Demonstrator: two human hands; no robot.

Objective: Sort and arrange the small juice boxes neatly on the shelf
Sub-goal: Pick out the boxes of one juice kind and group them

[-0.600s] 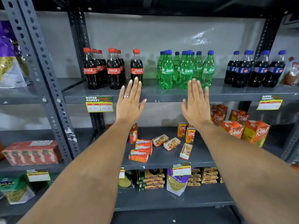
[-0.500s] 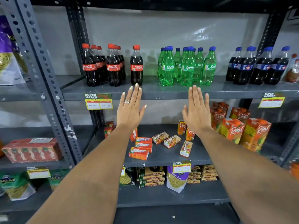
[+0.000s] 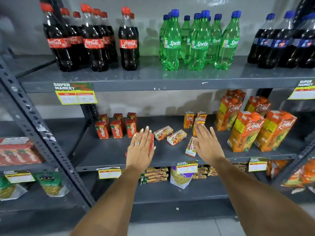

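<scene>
At centre left of the frame, six small red Maaza juice boxes (image 3: 116, 127) stand upright in two tidy rows on the grey metal middle shelf (image 3: 105, 150). Just right of them the left hand (image 3: 140, 149) hovers flat with fingers spread, gripping nothing, over a stack of flat-lying red juice boxes (image 3: 151, 142) that it mostly hides. In the middle of the frame two small white-and-orange juice boxes (image 3: 170, 135) lie on their sides, skewed to each other. Further right, the right hand (image 3: 207, 144) is likewise open and empty, held in front of a tipped-over carton (image 3: 190, 147) near the shelf's front edge and of small upright orange Real juice boxes (image 3: 188, 120) behind it. At the right of the frame stand tall orange Real pineapple cartons (image 3: 245, 132).

The tipped carton looks most at risk: a sweeping right hand could knock it off the front edge. Reaching back for the upright Real boxes could topple them, being light and narrow-based. A careless left hand might push the stack into the finished Maaza rows.
</scene>
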